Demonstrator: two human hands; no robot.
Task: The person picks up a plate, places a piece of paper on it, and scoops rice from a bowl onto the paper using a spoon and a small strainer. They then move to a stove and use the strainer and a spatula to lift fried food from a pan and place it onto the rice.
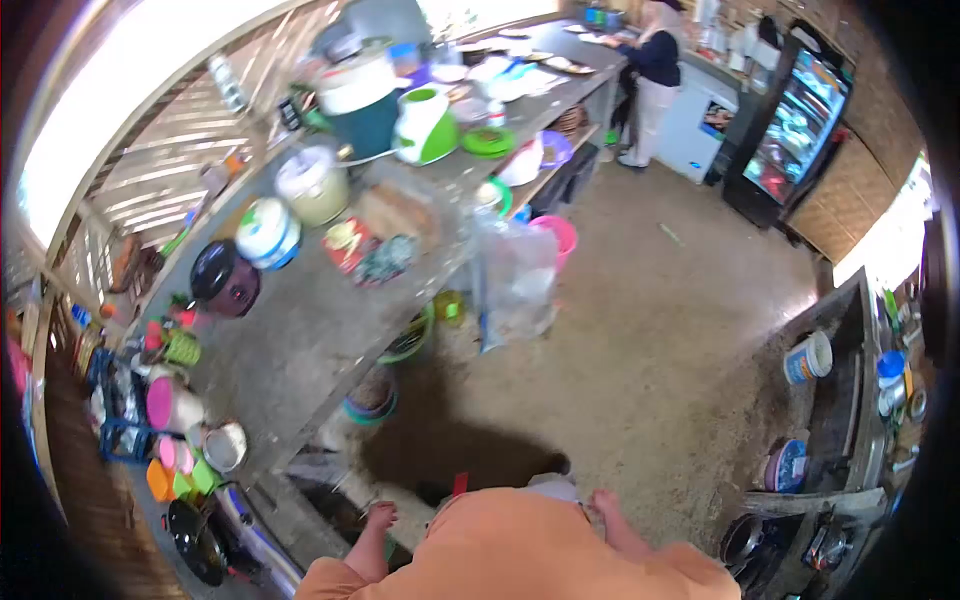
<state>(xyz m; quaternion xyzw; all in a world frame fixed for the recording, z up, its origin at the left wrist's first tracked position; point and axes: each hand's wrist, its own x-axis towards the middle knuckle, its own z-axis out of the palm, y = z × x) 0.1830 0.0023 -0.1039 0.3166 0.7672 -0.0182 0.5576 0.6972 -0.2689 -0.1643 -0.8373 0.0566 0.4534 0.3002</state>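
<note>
My left hand [381, 516] hangs low beside my orange shirt, near the corner of the concrete counter [290, 385]. Its fingers look loosely curled, and whether it holds anything is too small to tell. On the other side of the shirt, my right hand [604, 500] is over the floor, blurred, touching no object that I can see. A wok [195, 542] and a silver-rimmed stove edge [258, 540] lie left of my left hand. Farther along the counter stand a dark rice cooker [226, 279], a white and blue one [268, 233] and a cream one [312, 186].
A clear plastic bag [515, 275] hangs at the counter's edge, with a pink bucket [556, 240] behind. Basins [371, 395] sit below the counter. Another person [655, 75] stands at the far end, near a drinks fridge [790, 125]. Shelving with a white bucket [808, 358] runs along the right.
</note>
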